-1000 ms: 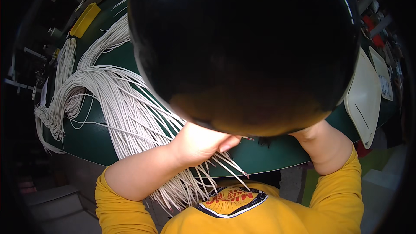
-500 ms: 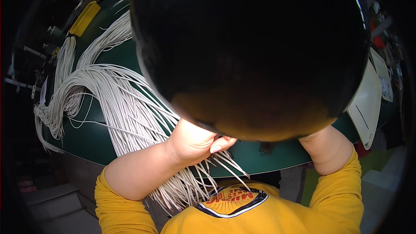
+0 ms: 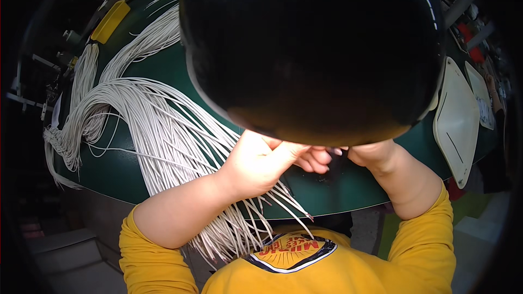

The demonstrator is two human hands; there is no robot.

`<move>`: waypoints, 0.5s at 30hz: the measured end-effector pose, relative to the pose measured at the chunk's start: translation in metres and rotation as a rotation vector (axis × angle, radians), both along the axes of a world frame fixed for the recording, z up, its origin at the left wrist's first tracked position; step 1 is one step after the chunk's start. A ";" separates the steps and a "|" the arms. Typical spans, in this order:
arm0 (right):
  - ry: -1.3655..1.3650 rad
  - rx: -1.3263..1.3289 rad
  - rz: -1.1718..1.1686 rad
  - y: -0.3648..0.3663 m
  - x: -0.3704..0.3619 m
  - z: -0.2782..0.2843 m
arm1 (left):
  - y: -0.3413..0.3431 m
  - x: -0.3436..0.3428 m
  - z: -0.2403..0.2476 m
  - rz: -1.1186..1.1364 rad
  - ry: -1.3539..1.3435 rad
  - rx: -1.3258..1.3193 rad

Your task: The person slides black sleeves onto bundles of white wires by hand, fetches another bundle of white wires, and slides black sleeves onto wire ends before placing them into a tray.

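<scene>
My left hand (image 3: 261, 160) is over the near side of the green table, its fingers curled in and the thumb pressed toward them. My right hand (image 3: 378, 155) comes in close to it from the right, with bent fingertips drawn together. What either hand pinches is too small or hidden to make out. A big glossy black rounded thing (image 3: 310, 60) covers the upper part of both hands. Beside and under my left forearm lies a thick bundle of white wires (image 3: 147, 125), with its loose ends fanning over the table's near edge.
More white wires (image 3: 144, 41) lie farther back on the green table (image 3: 348, 190). A yellow tray (image 3: 110, 22) sits at the far left. On the right are a cream tray (image 3: 455, 125) holding a thin dark strip and a smaller pale tray (image 3: 479, 92).
Both hands have moved closer together and come more into sight below the black thing. My left hand has shifted right and slightly up. The wire bundle looks nearly unchanged.
</scene>
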State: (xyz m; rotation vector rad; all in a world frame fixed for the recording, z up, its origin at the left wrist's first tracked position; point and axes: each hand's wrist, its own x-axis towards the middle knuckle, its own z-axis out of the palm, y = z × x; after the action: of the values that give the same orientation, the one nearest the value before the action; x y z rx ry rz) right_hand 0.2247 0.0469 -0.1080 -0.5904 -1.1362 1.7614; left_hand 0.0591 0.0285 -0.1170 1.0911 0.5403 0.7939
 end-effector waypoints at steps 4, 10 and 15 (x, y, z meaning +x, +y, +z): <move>0.118 -0.265 -0.244 0.000 0.000 0.009 | 0.008 0.000 -0.002 0.092 0.090 0.140; 0.070 0.090 -0.228 -0.003 0.015 0.008 | 0.014 -0.002 -0.010 0.232 0.063 0.171; -0.432 0.384 -0.323 -0.022 0.021 -0.026 | 0.014 0.007 -0.014 0.257 0.036 0.403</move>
State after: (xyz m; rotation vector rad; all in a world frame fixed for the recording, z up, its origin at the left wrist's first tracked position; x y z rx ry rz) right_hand 0.2460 0.0247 -0.1338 -0.8833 -1.5304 1.1282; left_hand 0.0661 0.0426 -0.1310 1.4256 0.5713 1.1429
